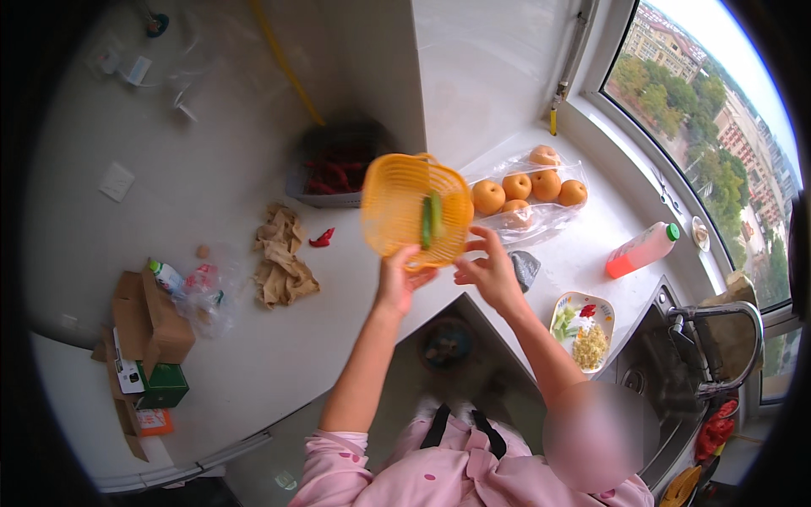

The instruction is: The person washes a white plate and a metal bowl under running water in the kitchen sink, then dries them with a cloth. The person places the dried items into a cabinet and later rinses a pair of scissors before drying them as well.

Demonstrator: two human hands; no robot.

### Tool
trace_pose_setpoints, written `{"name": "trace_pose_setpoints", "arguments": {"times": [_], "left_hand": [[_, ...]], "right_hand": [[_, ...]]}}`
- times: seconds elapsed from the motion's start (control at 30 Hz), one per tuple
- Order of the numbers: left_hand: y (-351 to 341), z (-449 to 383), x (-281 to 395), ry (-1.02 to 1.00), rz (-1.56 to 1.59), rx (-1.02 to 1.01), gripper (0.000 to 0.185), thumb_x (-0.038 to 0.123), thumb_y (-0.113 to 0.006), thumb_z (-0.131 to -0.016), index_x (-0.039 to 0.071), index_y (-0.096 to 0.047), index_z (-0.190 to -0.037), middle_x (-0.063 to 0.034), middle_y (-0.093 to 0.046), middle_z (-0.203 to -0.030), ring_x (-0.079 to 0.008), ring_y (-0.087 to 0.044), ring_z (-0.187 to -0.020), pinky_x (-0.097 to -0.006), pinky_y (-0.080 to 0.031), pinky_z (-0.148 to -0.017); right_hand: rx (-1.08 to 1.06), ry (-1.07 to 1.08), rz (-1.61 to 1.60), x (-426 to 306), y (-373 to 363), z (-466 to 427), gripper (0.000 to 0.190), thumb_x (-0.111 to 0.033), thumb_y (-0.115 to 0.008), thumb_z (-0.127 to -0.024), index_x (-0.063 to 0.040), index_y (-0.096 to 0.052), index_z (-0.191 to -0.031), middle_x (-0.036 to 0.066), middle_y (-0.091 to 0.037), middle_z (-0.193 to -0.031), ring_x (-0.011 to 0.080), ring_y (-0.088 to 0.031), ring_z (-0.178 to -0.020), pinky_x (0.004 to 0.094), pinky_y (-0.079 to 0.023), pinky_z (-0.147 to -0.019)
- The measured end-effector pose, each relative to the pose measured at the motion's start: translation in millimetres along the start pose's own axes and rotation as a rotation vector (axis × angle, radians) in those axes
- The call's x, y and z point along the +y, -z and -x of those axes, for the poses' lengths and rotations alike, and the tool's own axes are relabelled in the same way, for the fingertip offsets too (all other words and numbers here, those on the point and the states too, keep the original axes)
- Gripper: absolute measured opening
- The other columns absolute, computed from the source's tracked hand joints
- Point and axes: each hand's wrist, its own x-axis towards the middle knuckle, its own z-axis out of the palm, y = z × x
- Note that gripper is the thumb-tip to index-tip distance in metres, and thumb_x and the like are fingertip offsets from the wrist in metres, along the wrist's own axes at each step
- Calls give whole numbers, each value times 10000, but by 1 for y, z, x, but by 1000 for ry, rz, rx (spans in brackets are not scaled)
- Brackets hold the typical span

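Note:
My left hand [398, 282] grips the near rim of a yellow plastic basket [388, 203], which is lifted over the counter corner and tilted towards me. Inside lie green vegetable pieces [432, 218], slightly blurred; their kind is hard to tell. My right hand [491, 269] is beside the basket's right edge, fingers apart, with nothing visible in it. Whether its fingertips touch the rim is unclear. Close to that hand, a grey cloth or pad [524, 269] rests on the counter. Farther right, a patterned plate [609, 310] carries chopped garlic or ginger, green pieces and red bits.
Behind the basket stand a crate [329, 201] of red peppers and a plastic bag [538, 218] of round orange-brown fruit. Crumpled brown paper [285, 272], a red pepper piece [322, 237] and cardboard boxes [152, 317] lie left. A pink-liquid bottle [643, 250] stands near the sink [662, 355].

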Motion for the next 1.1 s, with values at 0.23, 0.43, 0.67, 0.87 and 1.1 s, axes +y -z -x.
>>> {"name": "trace_pose_setpoints", "arguments": {"times": [0.23,0.43,0.67,0.87,1.1], "left_hand": [[93,-54,138,-599,-345,574,433,-16,-436,-797,-20,-400,-1229,-148,-515,-1151,-283,-594,-975,-394,-587,-732],[84,-107,178,-1082,-1294,714,453,-52,-473,-829,-27,-323,-1255,-263,-428,-1254,-456,-498,-1112,-472,-447,-926],[104,-124,197,-1290,-1278,834,491,-114,-478,-796,-11,-319,-1250,-243,-361,-1303,-443,-455,-1188,-484,-481,-949],[158,-122,195,-624,160,534,402,-80,-463,-786,-25,-403,-1179,-197,-462,-1212,-346,-571,-1041,-451,-603,-807],[85,-4,55,-33,76,97,104,24,-560,-786,11,-564,-889,-90,-625,-947,-229,-653,-849,-363,-576,-818]], "right_hand": [[-252,-82,221,29,7,50,289,-153,-650,-876,34,-589,-1087,122,-648,-947,171,-644,-829,296,-518,-712],[-26,-315,126,35,44,114,238,-115,-634,-876,39,-610,-1056,77,-657,-906,133,-623,-799,267,-510,-705],[118,-391,64,51,74,158,224,-122,-624,-893,27,-608,-1060,85,-653,-949,139,-628,-813,266,-519,-725],[48,-403,20,52,64,165,239,-147,-620,-909,22,-596,-1076,95,-649,-968,147,-632,-837,275,-524,-742],[6,-278,-131,43,44,152,376,-159,-578,-934,0,-490,-1263,112,-606,-1092,142,-619,-847,272,-517,-726]]}}
